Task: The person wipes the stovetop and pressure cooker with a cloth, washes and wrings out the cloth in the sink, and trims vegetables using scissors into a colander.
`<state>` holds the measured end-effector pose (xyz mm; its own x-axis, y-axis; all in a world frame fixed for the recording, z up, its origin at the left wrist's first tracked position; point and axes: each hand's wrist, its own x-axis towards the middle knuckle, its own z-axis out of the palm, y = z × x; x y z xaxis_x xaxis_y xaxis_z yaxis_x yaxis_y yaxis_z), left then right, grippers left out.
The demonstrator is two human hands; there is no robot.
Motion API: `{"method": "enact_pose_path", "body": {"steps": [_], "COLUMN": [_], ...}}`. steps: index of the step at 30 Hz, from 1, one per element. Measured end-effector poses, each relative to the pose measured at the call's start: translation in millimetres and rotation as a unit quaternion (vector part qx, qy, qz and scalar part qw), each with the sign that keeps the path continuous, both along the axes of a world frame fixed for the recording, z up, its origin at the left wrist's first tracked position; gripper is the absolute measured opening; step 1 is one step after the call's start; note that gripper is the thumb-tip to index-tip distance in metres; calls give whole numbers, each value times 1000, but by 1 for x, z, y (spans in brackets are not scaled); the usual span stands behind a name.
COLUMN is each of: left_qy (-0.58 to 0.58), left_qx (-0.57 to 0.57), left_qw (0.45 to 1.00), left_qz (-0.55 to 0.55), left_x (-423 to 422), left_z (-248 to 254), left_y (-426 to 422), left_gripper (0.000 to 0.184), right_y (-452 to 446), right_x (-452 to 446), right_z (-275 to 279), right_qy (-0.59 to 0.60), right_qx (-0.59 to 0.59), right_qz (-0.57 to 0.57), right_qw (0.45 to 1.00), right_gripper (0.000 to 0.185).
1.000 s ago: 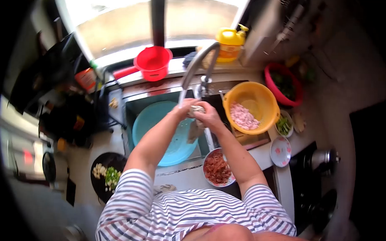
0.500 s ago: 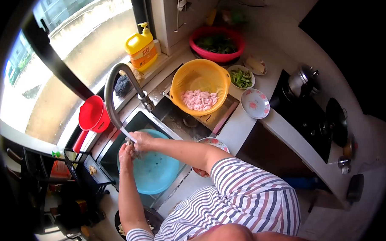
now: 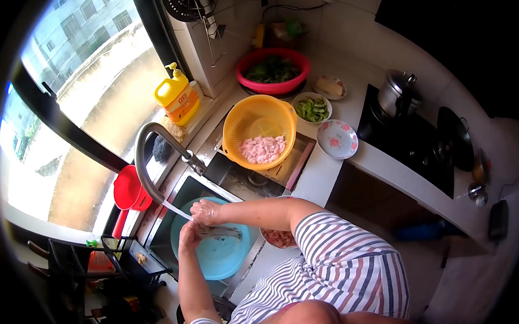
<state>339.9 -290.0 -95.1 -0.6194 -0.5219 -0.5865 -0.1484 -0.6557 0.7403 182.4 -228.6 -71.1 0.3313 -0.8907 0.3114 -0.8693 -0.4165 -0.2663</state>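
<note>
Holding something greyish [image 3: 222,233] over basin [image 3: 220,264]

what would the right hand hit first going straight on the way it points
Probably the water from the tap, just ahead of the right hand; depth is hard to judge.

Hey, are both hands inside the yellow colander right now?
No, the left hand and right hand are over the blue basin, while the yellow colander stands apart with pale pink pieces in it.
</note>
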Motion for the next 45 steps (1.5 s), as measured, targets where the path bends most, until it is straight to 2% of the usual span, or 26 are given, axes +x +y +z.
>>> {"method": "enact_pose_path", "body": {"steps": [7, 10, 12, 13, 15, 16, 17, 19, 20, 22, 23, 25, 26, 27, 29, 31, 32, 33, 34, 35, 37, 39, 40, 41, 43, 45], "left_qy": [8, 39, 62, 67, 49, 26, 5, -67, -33, 10, 11, 9, 6, -5, -3, -72, -45, 271, 536, 483, 360, 214, 132, 122, 161, -26], "left_qx": [33, 75, 106, 76, -19, -49, -80, -175, -197, -243, -241, -330, -334, -280, -99, 50, 57, 19, 39, 32, 18, 1, 43, -3, -94, -161], "left_qw": [999, 995, 990, 993, 998, 997, 995, 976, 974, 964, 964, 939, 937, 946, 962, 959, 947, 953, 837, 875, 924, 937, 938, 943, 972, 984], "left_qz": [11, 44, 74, 67, 45, 52, 55, 107, 107, 112, 108, 98, 107, 161, 253, 270, 314, 132, -100, -25, 130, 277, 316, 309, 142, 64], "left_x": [0, -8, -9, -8, -10, -4, -2, -11, -6, 2, 1, -3, -1, -1, 0, -7, -15, -21, -26, -32, -39, -40, -37, -37, -14, -6], "left_z": [-3, 5, 7, 7, 30, 25, 19, 44, 37, 22, 16, 6, -1, -1, 0, -13, -23, -25, -27, -23, -12, -2, 0, 5, 9, 14], "left_y": [6, 16, 18, 17, 25, 21, 16, 28, 24, 16, 16, 17, 13, 12, 12, 18, 25, 15, 6, 12, 32, 42, 36, 32, 14, 10], "left_gripper": [23, 25, 24, 23, 19, 17, 15, 9, 9, 10, 10, 11, 13, 18, 30, 43, 51, 50, 48, 45, 40, 35, 34, 26, 19, 25], "right_y": [6, 0, -3, -3, -13, -12, -16, -15, -14, -11, -9, 2, -4, -8, -16, -22, -19, -14, -23, -32, -23, -19, -24, -24, -38, -34], "right_x": [-10, -12, -10, -10, -10, -10, -10, -14, -17, -22, -20, -14, -8, -5, -2, 21, 30, 41, 55, 69, 53, 35, 20, 6, -5, -16], "right_z": [-1, -8, -11, -9, -17, -23, -27, -17, -12, -2, 6, 37, 19, 21, 26, 21, 19, 19, -4, -28, -20, -10, -8, 1, -16, -4], "right_qy": [38, -25, -120, -194, -323, -431, -458, -542, -543, -424, -425, -229, -220, -221, -463, -628, -576, -520, -494, -467, -361, -250, -227, -248, -365, -621], "right_qx": [-52, -49, -31, 35, 157, 200, 195, 335, 337, 404, 404, 334, 273, 273, 298, 233, 196, 159, 119, 79, 108, 136, 147, 165, 82, 199], "right_qz": [32, 43, 12, -12, -45, -43, -23, 12, 9, 49, 45, -40, -79, -82, -105, -36, -11, 13, -1, -17, -155, -285, -304, -296, -300, -206], "right_qw": [997, 998, 992, 980, 932, 879, 867, 771, 769, 809, 809, 913, 933, 933, 828, 742, 794, 839, 861, 880, 913, 915, 914, 908, 878, 729], "right_gripper": [10, 11, 12, 14, 18, 21, 21, 26, 26, 27, 27, 26, 24, 24, 25, 19, 18, 17, 17, 17, 19, 20, 24, 21, 20, 22]}}
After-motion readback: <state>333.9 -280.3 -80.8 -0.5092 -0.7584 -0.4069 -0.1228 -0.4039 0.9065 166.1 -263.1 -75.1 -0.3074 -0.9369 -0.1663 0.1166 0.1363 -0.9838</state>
